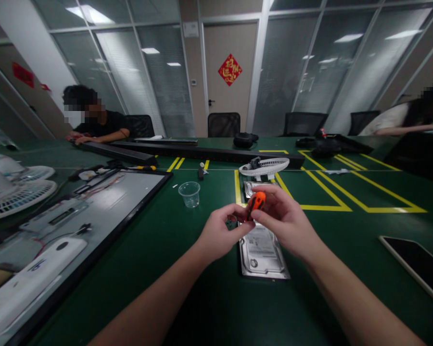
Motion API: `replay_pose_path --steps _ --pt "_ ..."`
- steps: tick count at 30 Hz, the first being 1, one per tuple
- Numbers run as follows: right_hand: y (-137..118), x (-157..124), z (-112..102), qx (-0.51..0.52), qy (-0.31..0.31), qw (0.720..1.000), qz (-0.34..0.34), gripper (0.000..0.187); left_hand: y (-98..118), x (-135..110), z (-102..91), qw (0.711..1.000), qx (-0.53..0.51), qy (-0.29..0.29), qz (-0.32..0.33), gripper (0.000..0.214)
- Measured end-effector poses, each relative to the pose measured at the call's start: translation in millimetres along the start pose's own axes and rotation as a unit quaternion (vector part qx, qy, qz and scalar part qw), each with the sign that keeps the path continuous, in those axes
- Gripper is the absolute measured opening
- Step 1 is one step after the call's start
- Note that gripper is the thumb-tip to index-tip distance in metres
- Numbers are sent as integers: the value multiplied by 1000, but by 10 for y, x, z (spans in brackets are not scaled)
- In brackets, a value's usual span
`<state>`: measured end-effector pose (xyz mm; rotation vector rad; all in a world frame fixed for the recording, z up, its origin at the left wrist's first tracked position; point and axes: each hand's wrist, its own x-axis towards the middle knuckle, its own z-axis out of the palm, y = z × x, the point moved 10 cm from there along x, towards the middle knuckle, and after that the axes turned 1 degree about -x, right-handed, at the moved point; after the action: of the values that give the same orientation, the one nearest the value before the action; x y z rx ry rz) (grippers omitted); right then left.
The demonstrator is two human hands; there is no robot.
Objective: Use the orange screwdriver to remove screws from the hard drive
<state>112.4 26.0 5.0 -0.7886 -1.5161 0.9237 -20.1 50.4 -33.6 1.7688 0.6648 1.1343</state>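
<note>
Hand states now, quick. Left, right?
Left hand: closed, thumb and fingertips at the lower end of the orange-and-black tool.
Right hand: closed on the same tool, thumb against it, fingers curled around.

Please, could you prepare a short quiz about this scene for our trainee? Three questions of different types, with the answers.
1. What is between the fingers of the left hand and the right hand?
A) a white fan guard
B) an orange-and-black tool handle
C) a phone

2. True or false: the clear plastic cup stands left of the nearer hard drive.

3. Fill in: the tabletop is ____, marked with ____ lines.

Key: 1. B; 2. True; 3. green, yellow.
</note>
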Motion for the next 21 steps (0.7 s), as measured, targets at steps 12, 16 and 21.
replay_pose_path --steps 12,16,21 --pt "-15 0 45 39 -9 999 -7 33 -4 -24 27 1000 -1 3 4 27" --pt "18 -12 30 42 8 999 -4 40 -1 -20 43 1000 4 0 2 17" --pt "65 -27 82 88 -39 995 28 46 -3 -17 71 1000 5 -20 -5 21"
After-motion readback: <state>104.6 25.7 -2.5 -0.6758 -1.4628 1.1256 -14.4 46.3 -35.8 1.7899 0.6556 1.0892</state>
